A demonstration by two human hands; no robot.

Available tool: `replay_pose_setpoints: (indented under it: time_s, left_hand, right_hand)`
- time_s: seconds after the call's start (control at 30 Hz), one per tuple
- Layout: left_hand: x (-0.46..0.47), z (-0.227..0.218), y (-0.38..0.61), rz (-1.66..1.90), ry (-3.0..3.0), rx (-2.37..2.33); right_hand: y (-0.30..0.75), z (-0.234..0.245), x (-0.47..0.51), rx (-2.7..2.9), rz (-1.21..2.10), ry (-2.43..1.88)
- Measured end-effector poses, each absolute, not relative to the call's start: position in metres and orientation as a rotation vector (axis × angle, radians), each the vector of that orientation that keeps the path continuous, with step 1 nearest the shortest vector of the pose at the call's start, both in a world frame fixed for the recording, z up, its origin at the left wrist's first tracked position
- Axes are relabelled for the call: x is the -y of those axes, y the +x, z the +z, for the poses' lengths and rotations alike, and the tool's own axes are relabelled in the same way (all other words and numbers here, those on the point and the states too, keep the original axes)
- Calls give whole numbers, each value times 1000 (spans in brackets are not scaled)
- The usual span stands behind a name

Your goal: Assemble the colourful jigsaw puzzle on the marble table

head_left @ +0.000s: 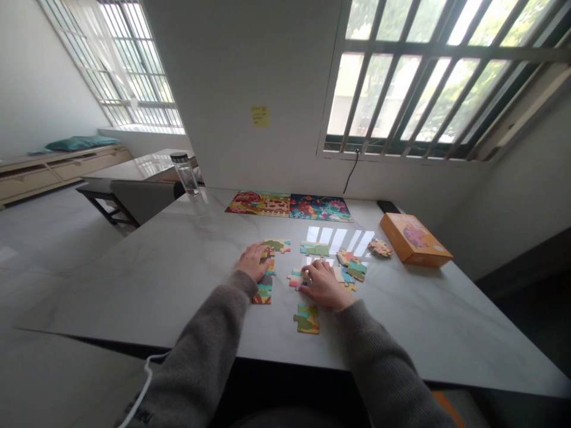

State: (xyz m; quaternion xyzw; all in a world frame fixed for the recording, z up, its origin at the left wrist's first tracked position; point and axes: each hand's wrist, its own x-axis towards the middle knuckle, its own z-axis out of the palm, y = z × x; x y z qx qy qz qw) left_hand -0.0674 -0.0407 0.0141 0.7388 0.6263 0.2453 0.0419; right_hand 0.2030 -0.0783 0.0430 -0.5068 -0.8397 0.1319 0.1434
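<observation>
My left hand [253, 261] lies over the upper left side of a joined column of jigsaw puzzle pieces [263, 290], its fingers stretched out and touching them. A puzzle section [278, 245] with a green shape extends right from the column's top. To the right, my right hand [325, 285] is curled down at the table, thumb and index finger around a blue-and-red puzzle piece [295, 278]; its right part is hidden by the fingers. Joined green pieces [307, 319] lie below this hand, another section [314, 248] above it, and several pieces [355, 268] to its right.
Two colourful pictures [259, 203] [319, 208] lie side by side by the wall. A pile of pieces [380, 248] sits beside an orange box [414, 239] on the right. A black object [388, 207] is behind the box. A glass bottle [186, 175] stands on the marbled white table [178, 267].
</observation>
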Motion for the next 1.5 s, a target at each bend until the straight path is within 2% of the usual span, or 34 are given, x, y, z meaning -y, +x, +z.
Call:
replay_pose_setpoints:
  time_s: [0.33, 0.43, 0.53, 0.63, 0.97, 1.37, 1.5]
  left_hand:
    - [36, -4, -68, 513, 2366, -2030]
    - [34, -4, -68, 515, 2378, -2043]
    - [34, -4, -68, 509, 2378, -2040]
    - [34, -3, -67, 501, 2370, -2015]
    - [32, 3, -71, 624, 2296, -1955]
    - [32, 2, -72, 628, 2271, -1954]
    - [33, 5, -72, 630, 2277, -1944]
  right_hand:
    - [211, 40, 74, 2399, 426, -1348]
    - [235, 43, 62, 2222, 371, -1305]
    - [267, 43, 53, 2046, 232, -1443]
    - [287, 37, 52, 2084, 185, -1535]
    - [265, 12, 52, 2319, 163, -1501]
    - [268, 25, 61, 2296, 300, -1490]
    - [294, 26, 59, 2113, 229, -1464]
